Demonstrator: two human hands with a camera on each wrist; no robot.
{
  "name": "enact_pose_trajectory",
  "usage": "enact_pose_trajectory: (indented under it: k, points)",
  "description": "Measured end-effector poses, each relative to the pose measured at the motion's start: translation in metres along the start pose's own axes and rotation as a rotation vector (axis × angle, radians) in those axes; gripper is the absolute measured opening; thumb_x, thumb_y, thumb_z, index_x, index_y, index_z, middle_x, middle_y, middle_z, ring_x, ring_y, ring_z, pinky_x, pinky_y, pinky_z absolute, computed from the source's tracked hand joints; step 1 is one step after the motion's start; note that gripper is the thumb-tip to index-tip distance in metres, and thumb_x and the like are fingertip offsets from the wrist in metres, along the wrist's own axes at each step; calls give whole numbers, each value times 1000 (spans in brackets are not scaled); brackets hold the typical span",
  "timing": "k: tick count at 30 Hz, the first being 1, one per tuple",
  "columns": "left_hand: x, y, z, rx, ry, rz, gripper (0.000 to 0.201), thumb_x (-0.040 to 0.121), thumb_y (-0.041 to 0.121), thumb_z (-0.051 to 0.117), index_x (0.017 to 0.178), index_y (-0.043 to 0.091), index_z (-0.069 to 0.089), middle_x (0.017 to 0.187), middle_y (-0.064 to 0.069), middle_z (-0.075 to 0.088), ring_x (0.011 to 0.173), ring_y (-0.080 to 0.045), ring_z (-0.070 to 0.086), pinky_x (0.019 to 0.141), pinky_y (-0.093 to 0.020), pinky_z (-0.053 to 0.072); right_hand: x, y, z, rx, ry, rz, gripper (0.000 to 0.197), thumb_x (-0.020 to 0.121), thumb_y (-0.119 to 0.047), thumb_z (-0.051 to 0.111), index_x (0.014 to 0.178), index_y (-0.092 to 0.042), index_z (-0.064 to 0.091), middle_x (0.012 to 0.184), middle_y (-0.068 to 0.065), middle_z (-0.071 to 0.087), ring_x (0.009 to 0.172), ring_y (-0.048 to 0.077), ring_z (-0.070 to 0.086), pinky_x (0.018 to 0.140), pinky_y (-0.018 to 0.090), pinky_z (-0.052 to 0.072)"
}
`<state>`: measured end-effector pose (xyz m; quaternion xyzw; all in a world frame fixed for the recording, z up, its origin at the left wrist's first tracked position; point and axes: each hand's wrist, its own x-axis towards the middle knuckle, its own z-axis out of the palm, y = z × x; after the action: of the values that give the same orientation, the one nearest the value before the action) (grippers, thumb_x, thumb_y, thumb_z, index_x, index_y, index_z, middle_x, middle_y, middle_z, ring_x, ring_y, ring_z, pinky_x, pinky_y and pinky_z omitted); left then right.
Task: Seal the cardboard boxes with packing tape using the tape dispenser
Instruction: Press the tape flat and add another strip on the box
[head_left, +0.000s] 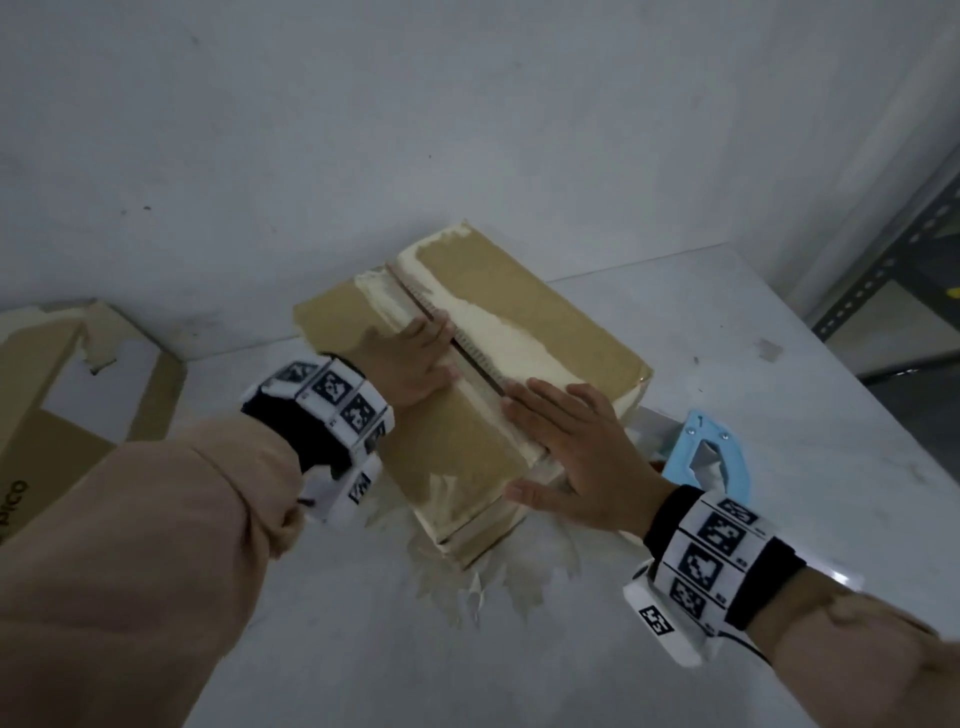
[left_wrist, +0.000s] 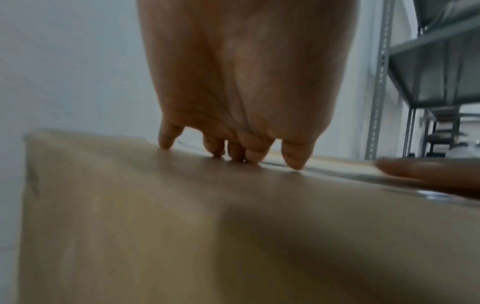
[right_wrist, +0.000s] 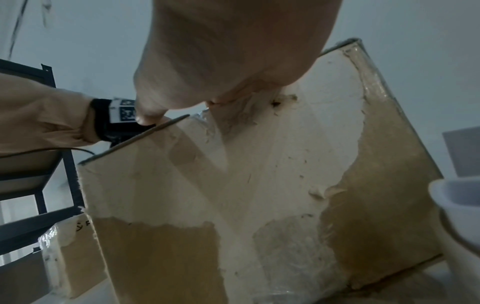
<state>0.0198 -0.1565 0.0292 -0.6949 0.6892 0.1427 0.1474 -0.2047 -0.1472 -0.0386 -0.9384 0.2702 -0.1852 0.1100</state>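
A brown cardboard box (head_left: 561, 332) with torn, pale patches lies on the white table (head_left: 779, 332), its two top flaps meeting along a narrow middle seam (head_left: 470, 358). My left hand (head_left: 410, 358) presses flat on the left flap, fingertips (left_wrist: 235, 154) at the seam. On the right flap my right hand (head_left: 571, 447) lies flat with fingers spread, its thumb over the near edge. A light blue tape dispenser (head_left: 709, 452) lies on the table just right of the box, behind my right wrist. In the right wrist view the box's torn side (right_wrist: 233, 185) fills the picture.
A second cardboard box (head_left: 62, 395) with torn flaps stands at the far left. Torn tape scraps (head_left: 467, 587) lie on the table at the box's near end. A grey metal shelf rack (head_left: 893, 270) stands at the right beyond the table edge. A white wall rises behind.
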Motion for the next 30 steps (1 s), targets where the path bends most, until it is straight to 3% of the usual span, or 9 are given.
enact_pose_trajectory:
  k: [2,8,12,15,17,20,23,26,30]
  points:
    - [-10,17,8,55,-75,53,60,99,44,17,148,18,-5,156,4,-12,144,-12,-6,113,-45,9,0,-2,0,12,-3,16,85,83,-72,28,133,-5,43,141,11,44,130,21,36,105,35,19]
    - [-53,69,44,67,8,187,62,98,45,14,148,14,-7,156,-2,-16,143,-20,-15,113,-56,2,-1,-1,-1,116,11,38,101,71,-74,44,140,-2,27,149,12,29,138,18,20,112,32,5]
    - [-67,83,64,-89,108,158,87,75,64,-14,148,19,-4,156,4,-12,144,-13,-9,114,-46,-4,-5,7,-22,260,-125,-8,110,61,-80,47,144,-12,22,150,-8,14,139,5,4,114,26,0]
    - [-74,77,75,2,310,167,74,89,58,7,139,13,38,146,-2,39,135,-16,36,104,-48,34,-7,15,-29,78,-146,-46,90,74,-81,17,141,-23,33,146,-15,18,139,8,3,111,26,-2]
    - [-71,69,87,42,433,230,49,86,41,33,125,16,48,124,-1,63,120,-19,49,94,-42,46,-9,20,-23,-47,-96,-79,66,91,-62,14,133,-23,47,141,-5,42,136,19,26,106,34,12]
    - [-67,47,97,75,621,364,43,83,30,40,124,17,42,119,0,65,116,-18,47,94,-37,36,-13,22,4,-176,195,-205,31,97,-22,33,125,-18,48,125,6,61,120,26,48,99,37,29]
    - [-68,23,94,149,690,369,43,83,29,40,125,21,41,119,5,66,110,-16,61,94,-36,43,-14,0,27,-148,352,-189,47,81,2,38,126,-10,44,126,14,58,121,27,46,107,35,24]
    - [-69,15,97,147,713,331,42,84,23,41,126,22,40,120,5,65,110,-17,63,92,-38,47,-14,-23,40,-170,335,-80,55,76,-1,39,130,-4,38,135,20,48,129,29,33,110,38,16]
    - [-71,24,106,68,778,302,43,80,14,41,123,20,44,118,1,66,111,-24,62,97,-42,35,-24,-25,47,-269,227,-63,60,81,-15,39,137,3,26,144,21,25,134,33,22,113,41,8]
